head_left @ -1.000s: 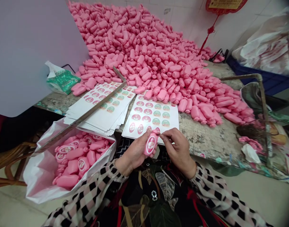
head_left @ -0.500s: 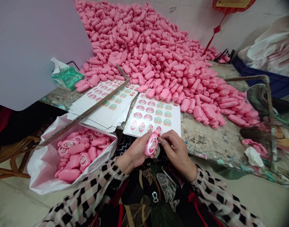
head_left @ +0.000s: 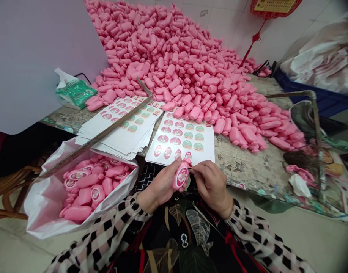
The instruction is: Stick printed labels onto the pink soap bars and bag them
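A small pink toy-like bottle [head_left: 180, 176] lies in my left hand [head_left: 159, 186], fingers closed around it and its label facing up. The label is an oval with a white border and a darker pink middle. At the bottle's right side, near its neck, my right hand [head_left: 213, 185] is closed in a pinch; whatever is between those fingertips is too small to make out. Just beyond both hands lies a sheet of stickers [head_left: 205, 154], with pink ovals in its nearest row and pink and green rounded labels behind.
A large heap of pink bottles [head_left: 174, 68] covers the back of the worn table [head_left: 233, 167]. More sticker sheets [head_left: 105, 138] lie left, under a metal bar [head_left: 105, 133]. A white bag [head_left: 45, 197] with labelled bottles stands lower left. A green tissue pack [head_left: 75, 93] sits behind.
The view has shifted slightly, so the table's contents appear a little further left. My right fingers are curled a bit tighter beside the bottle, which stays in my left hand.
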Demonstrator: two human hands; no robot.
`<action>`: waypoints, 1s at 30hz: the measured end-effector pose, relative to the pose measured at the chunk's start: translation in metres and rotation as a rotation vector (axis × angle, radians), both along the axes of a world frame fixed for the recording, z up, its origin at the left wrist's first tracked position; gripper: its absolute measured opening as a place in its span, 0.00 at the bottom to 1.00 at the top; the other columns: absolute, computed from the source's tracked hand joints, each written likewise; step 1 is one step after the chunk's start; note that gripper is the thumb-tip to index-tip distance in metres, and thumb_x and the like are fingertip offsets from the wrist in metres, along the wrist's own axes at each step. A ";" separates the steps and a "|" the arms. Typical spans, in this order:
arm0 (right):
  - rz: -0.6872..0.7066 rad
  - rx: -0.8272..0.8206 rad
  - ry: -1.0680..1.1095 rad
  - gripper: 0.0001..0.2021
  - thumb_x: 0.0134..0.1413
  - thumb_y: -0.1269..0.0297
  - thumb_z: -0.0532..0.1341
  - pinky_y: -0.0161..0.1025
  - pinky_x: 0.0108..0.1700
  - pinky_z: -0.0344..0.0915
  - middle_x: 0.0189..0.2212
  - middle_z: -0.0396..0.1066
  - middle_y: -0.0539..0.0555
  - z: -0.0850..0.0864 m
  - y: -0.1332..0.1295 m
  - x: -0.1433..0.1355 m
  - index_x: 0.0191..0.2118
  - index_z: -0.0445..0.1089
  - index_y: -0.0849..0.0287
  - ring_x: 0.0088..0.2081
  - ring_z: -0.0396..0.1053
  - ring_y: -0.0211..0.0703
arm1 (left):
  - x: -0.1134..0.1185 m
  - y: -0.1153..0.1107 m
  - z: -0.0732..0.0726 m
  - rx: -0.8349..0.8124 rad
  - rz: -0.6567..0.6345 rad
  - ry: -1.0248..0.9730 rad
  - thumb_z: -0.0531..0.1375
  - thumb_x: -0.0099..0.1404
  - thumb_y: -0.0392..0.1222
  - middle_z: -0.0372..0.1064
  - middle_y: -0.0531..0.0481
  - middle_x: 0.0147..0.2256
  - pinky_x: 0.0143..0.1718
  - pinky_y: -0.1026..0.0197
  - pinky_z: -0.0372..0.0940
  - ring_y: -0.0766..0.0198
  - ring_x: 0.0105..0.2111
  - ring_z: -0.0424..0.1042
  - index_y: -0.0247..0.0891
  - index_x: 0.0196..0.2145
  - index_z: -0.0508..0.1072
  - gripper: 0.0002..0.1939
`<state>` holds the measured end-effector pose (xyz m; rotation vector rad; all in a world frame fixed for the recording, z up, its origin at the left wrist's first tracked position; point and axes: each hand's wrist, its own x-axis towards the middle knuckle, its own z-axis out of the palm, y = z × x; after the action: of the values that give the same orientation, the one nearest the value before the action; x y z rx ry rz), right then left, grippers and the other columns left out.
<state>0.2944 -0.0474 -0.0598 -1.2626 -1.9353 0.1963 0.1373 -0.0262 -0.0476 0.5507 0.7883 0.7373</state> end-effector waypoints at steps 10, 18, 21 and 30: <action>0.030 -0.390 0.544 0.06 0.52 0.61 0.62 0.35 0.34 0.62 0.32 0.66 0.50 -0.004 0.000 -0.011 0.36 0.68 0.55 0.33 0.65 0.39 | 0.001 -0.003 -0.007 -0.019 0.050 -0.008 0.55 0.61 0.58 0.62 0.52 0.22 0.18 0.67 0.57 0.70 0.19 0.61 0.33 0.32 0.69 0.21; 0.068 -0.403 0.557 0.04 0.55 0.63 0.59 0.35 0.36 0.62 0.30 0.63 0.49 -0.008 0.003 -0.013 0.32 0.67 0.56 0.33 0.63 0.37 | 0.004 -0.005 -0.006 0.063 0.065 0.092 0.56 0.61 0.56 0.62 0.54 0.22 0.18 0.67 0.56 0.70 0.19 0.61 0.36 0.34 0.67 0.18; 0.069 -0.422 0.557 0.05 0.57 0.63 0.57 0.36 0.36 0.62 0.30 0.62 0.49 -0.010 0.002 -0.016 0.30 0.64 0.56 0.33 0.63 0.38 | 0.004 -0.006 -0.006 0.075 0.067 0.089 0.56 0.61 0.55 0.62 0.54 0.22 0.18 0.67 0.55 0.70 0.19 0.60 0.37 0.33 0.66 0.17; 0.031 -0.191 0.302 0.05 0.58 0.71 0.51 0.40 0.38 0.61 0.32 0.60 0.52 -0.014 -0.004 -0.018 0.33 0.60 0.55 0.36 0.61 0.42 | 0.009 -0.010 -0.011 -0.034 0.092 0.032 0.57 0.59 0.56 0.61 0.55 0.22 0.17 0.68 0.53 0.71 0.19 0.60 0.36 0.33 0.67 0.18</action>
<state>0.2765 -0.0515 -0.0737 -1.2444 -1.7061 0.5663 0.1466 -0.0362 -0.0588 0.4995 0.8588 0.8004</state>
